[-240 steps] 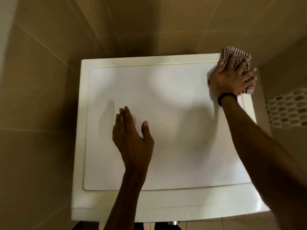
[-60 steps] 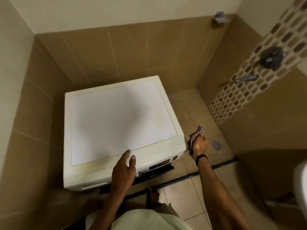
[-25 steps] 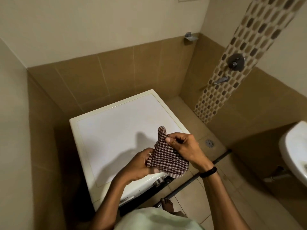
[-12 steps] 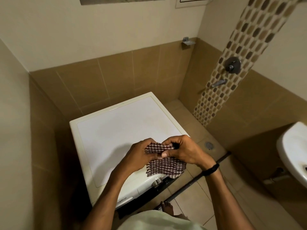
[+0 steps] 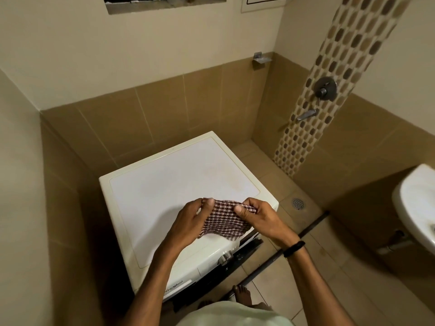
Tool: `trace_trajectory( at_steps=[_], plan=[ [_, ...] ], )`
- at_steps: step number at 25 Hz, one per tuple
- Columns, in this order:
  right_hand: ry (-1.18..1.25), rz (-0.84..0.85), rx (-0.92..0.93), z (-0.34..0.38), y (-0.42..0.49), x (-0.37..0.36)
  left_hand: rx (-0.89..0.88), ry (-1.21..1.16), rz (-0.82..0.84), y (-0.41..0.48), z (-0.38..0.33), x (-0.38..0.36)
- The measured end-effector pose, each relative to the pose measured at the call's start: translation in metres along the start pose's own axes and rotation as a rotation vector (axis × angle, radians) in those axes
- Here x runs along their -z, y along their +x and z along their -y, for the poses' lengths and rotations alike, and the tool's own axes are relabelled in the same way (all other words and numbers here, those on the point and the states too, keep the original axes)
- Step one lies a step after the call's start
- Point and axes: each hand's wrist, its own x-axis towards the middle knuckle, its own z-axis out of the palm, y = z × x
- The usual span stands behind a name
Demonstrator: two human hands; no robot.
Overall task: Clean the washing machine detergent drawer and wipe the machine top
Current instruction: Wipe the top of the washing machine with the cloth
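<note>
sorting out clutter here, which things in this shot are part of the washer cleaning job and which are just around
Part of the job:
checked cloth
left hand
right hand
washing machine top

Just around:
sink
floor drain
shower valve
tap spout

Basin [image 5: 414, 208] cut off by right edge. Wall niche [image 5: 164, 3] and white panel [image 5: 266, 3] cropped at top, niche contents unreadable. Checked cloth [image 5: 223, 220] and both hands hide the washing machine [image 5: 176, 184] front-right top; front panel mostly out of sight, logo too small.
</note>
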Motion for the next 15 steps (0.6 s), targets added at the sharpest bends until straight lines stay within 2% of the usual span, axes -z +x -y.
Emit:
trace_trajectory(
  at_steps=[4, 6, 9, 12, 15],
  plan=[
    [0.586, -0.167, -0.205, 0.005, -0.004, -0.021, 0.090, -0.112, -0.137, 0.005, -0.005, -0.015],
    [0.877, -0.144, -0.244, 0.005, -0.008, -0.031, 0.141, -0.146, -0.216, 0.006, -0.002, -0.027],
    [1.173, -0.026, -0.175, -0.001, -0.021, -0.030, 0.356, -0.360, -0.279, 0.012, 0.010, -0.033],
    [1.063, 0.031, -0.098, -0.014, -0.030, -0.029, 0.477, -0.479, -0.166, 0.014, 0.016, -0.035],
    [0.802, -0.087, -0.056, -0.024, -0.044, -0.024, 0.344, -0.452, 0.102, 0.009, 0.015, -0.036]
  ],
)
